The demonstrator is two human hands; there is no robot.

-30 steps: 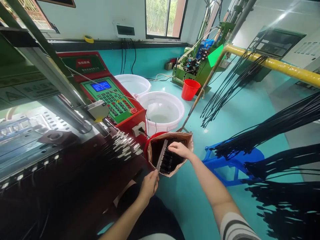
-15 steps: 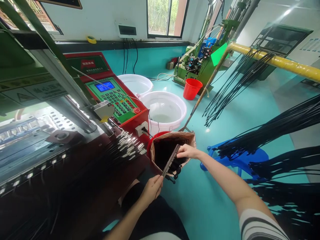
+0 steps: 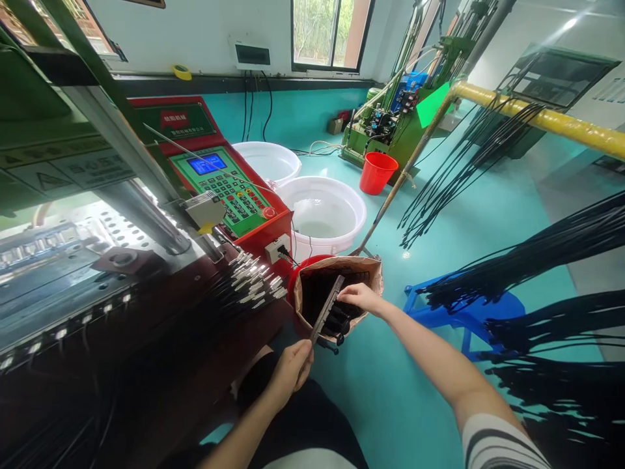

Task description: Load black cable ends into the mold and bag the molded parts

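My left hand (image 3: 293, 368) is closed around the lower end of a dark, narrow metal bar (image 3: 326, 311) with notches along one edge. The bar slants up over the mouth of a brown paper bag (image 3: 312, 266). My right hand (image 3: 362, 298) has its fingers pinched together at the notched edge, near the bar's upper end. Whatever lies between those fingertips is too small to make out. Beneath the bar, several black rod-like pieces with rounded ends (image 3: 336, 322) stick up at the bag's near side. The bag's inside is dark.
Left stands a machine with a red control panel (image 3: 273, 225); a bundle of silver-tipped black cables (image 3: 254, 280) lies beside it. White tubs (image 3: 359, 225) and a red bucket (image 3: 378, 172) are beyond. Black cables (image 3: 488, 254) hang at right, above a blue stool (image 3: 498, 306).
The bar has shifted slightly left, and my left hand moved a little down-left with it. My right fingers have slid from the bar's upper end to its side edge.
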